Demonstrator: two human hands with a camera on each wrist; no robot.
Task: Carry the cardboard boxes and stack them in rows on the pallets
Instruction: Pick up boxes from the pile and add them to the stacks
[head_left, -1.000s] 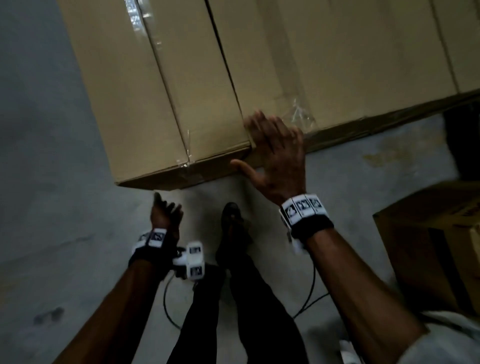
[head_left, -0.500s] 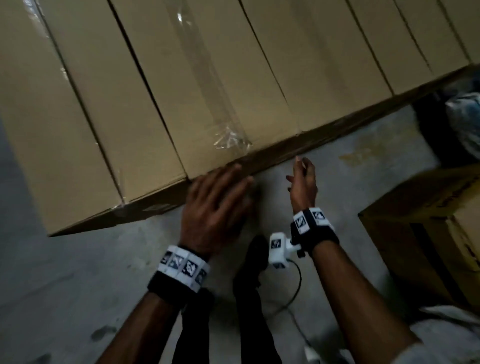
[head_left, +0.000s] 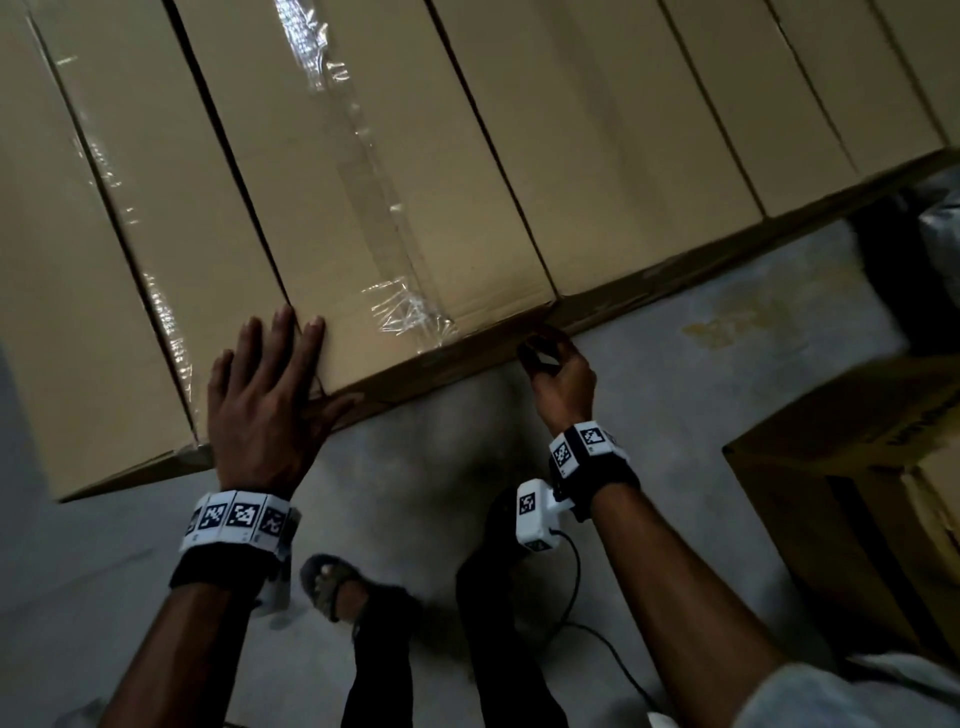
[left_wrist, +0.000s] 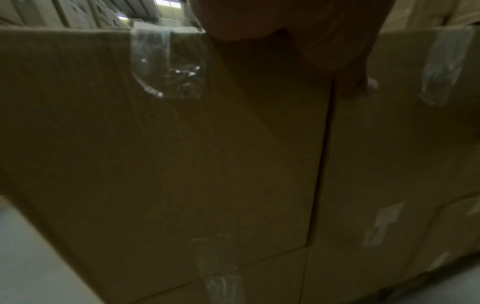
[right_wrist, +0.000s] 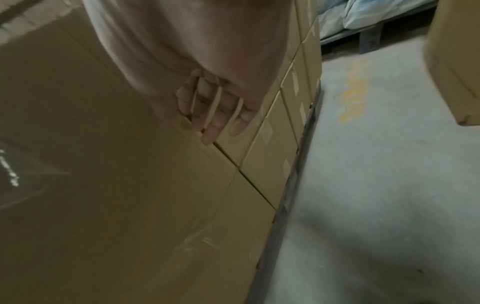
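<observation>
On the taped box (head_left: 363, 218), left hand (head_left: 265, 395) has slid up, fingers flat; right hand (head_left: 558, 374) now curls at its corner.

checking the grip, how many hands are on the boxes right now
2. The left hand lies flat on top of the boxes near the edge; the right hand curls its fingers into a seam on the front face, further right.

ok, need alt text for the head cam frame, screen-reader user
Seen from above, a person's left hand lies flat on the near top edge of a taped cardboard box in a tight row of boxes, while the right hand reaches with curled fingers to its front corner. A separate box stands at right on the grey floor.
</observation>
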